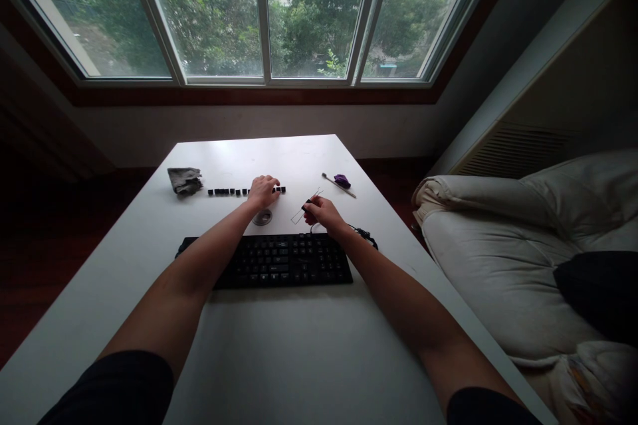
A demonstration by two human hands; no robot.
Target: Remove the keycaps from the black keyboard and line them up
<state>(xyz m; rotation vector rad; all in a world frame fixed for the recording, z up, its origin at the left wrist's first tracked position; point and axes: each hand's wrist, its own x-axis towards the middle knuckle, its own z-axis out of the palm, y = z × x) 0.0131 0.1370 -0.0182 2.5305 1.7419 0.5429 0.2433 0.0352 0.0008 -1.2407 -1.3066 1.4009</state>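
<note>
A black keyboard (284,260) lies across the middle of a white table (279,358). Beyond it runs a row of small black keycaps (228,192). My left hand (263,191) rests on the right end of that row, fingers curled down over the keycaps. My right hand (323,212) hovers just past the keyboard's far right corner, closed on a thin wire keycap puller (305,207) that sticks out to the left. A small round disc (262,217) sits between my hands.
A crumpled grey cloth (185,180) lies at the table's far left. A thin brush with a purple object (341,181) lies at the far right. The keyboard cable (365,235) bunches at the right edge. A white sofa (503,259) stands to the right, windows ahead.
</note>
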